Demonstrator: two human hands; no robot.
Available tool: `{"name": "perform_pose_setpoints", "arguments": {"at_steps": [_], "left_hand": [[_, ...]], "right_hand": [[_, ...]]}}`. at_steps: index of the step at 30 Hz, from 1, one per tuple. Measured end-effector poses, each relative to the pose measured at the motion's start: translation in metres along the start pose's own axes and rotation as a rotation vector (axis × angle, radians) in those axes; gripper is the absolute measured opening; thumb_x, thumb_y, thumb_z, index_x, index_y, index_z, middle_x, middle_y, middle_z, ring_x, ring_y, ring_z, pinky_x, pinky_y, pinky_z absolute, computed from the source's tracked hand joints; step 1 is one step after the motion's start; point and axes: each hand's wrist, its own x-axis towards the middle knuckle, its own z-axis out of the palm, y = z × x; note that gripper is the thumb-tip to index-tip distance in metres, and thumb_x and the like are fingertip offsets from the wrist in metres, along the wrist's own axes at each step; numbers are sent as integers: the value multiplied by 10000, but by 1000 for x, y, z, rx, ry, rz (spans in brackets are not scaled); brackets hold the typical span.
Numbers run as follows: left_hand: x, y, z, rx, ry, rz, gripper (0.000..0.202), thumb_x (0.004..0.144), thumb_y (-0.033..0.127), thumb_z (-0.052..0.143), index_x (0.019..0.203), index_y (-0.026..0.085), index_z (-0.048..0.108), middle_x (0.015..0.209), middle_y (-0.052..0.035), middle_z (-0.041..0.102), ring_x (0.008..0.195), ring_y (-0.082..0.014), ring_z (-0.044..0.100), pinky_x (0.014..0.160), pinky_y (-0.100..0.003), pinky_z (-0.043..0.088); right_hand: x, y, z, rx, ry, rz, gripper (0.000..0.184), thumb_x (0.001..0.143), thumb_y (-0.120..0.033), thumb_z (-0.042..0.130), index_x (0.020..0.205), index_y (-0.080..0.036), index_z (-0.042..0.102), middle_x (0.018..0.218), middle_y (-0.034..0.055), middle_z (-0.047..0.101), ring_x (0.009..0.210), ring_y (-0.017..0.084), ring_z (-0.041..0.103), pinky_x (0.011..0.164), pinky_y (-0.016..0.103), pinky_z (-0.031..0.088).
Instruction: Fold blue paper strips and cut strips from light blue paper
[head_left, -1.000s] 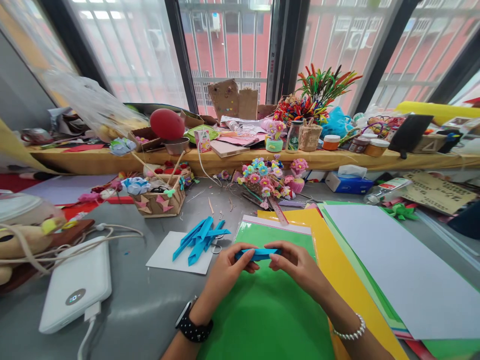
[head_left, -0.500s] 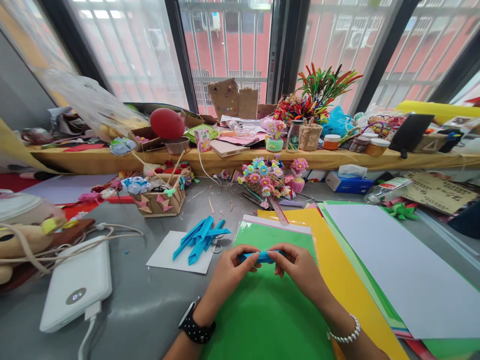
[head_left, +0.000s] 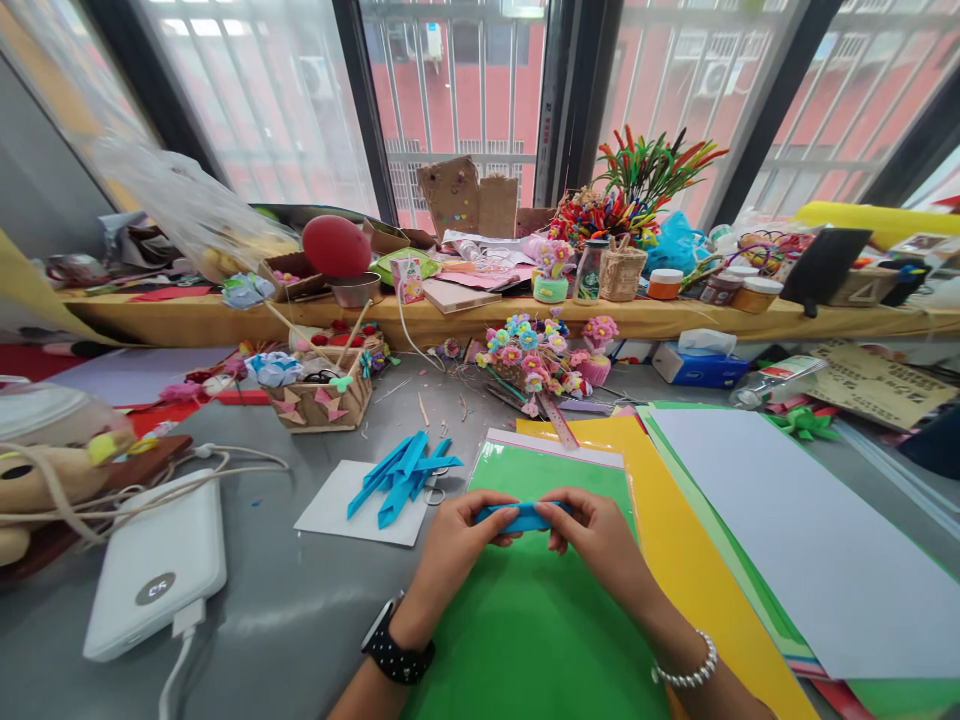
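Observation:
Between my two hands is a narrow folded strip of blue paper [head_left: 526,517], held level above a green sheet pack [head_left: 555,600] in clear wrapping. My left hand [head_left: 469,535] pinches the strip's left end between thumb and fingers. At its right end, my right hand [head_left: 589,525] grips it the same way. The strip's ends are hidden under my fingers. To the left, several folded blue paper pieces [head_left: 405,475] lie in a pile on a white square of paper [head_left: 330,510].
A white power bank [head_left: 161,570] with a cable lies at the left. Yellow sheets [head_left: 697,590] and a white sheet [head_left: 810,540] are stacked to the right. Farther back stand a cardboard box [head_left: 322,405], craft flowers [head_left: 529,350] and a blue tissue pack [head_left: 701,365].
The blue strip has turned slightly between my fingers and now shows a flatter, smoother face. Both hands stay in nearly the same place.

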Motion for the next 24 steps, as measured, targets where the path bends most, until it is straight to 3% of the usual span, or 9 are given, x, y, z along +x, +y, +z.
{"name": "perform_pose_setpoints", "arguments": {"at_steps": [9,24], "left_hand": [[3,-5,1,-31,-36,-87,316,602,443,652,731,155,631,626,8,660,594,-178,647,560,-250,513],[0,0,2,-35,16,-67,224,610,355,669,704,153,651,650,14,668,593,-177,646,564,-247,512]], "right_hand": [[2,3,-2,-20,1,-14,241,734,-373,557,750,-140,615,474,-13,569,434,113,537,454,214,435],[1,2,1,-7,18,-15,233,728,-373,568,742,-147,621,480,-13,579,448,125,561,457,216,441]]}}
